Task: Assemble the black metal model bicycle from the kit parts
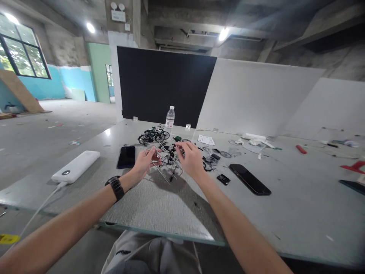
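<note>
Over the grey table, my left hand [147,161] pinches a small model bicycle frame [164,164] with thin silvery rods sticking out. My right hand [188,156] is closed at the dark upper end of the same piece, thumb and forefinger together; any tiny part between them is too small to make out. Behind my hands stand dark model bicycles [154,135] with spoked wheels. Loose black bicycle parts and wheels [211,161] lie just right of my right hand, along with a small black flat piece [223,179].
A black phone [126,157] and a white power bank [76,166] with a cable lie on the left. Another phone [250,179] is on the right. At the back stand a water bottle [170,117] and a black panel [165,83]. A printed sheet [206,140] lies before the white panel.
</note>
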{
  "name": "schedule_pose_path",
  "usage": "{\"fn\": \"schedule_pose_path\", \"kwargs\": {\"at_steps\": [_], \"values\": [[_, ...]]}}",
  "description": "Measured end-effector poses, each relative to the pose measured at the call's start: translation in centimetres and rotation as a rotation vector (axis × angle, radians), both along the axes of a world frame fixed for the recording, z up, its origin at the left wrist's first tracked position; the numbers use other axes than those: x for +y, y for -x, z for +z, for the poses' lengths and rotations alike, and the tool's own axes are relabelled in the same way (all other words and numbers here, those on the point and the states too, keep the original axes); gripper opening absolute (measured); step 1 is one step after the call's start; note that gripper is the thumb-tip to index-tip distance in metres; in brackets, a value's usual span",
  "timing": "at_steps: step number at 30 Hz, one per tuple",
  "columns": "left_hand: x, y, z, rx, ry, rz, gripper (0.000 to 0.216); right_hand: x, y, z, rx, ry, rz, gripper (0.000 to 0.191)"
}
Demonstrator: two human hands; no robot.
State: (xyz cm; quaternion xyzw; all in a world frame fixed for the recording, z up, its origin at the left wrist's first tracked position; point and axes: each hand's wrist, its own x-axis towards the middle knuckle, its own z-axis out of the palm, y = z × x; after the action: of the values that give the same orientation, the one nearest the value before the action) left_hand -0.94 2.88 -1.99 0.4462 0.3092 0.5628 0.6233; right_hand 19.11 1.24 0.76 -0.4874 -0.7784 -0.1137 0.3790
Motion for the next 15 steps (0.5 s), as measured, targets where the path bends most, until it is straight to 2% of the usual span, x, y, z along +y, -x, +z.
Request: {"fn": "schedule_pose_path", "kwargs": {"at_steps": [3,7,15], "values": [[0.0,-0.1,0.0,-0.016,-0.016,0.002,0.038,-1.3,2.3,0.2,-0.128,-0.064,0.085,0.024],[-0.1,-0.2,0.1,-0.031,-0.036,-0.003,0.041,-1.6,4.5,-0.5,-0.252,-0.161,0.051,0.016],[-0.3,-0.2,0.3,-0.051,-0.077,-0.041,0.043,-1.6,4.0,-0.7,-0.266,-0.207,0.013,0.023]]}}
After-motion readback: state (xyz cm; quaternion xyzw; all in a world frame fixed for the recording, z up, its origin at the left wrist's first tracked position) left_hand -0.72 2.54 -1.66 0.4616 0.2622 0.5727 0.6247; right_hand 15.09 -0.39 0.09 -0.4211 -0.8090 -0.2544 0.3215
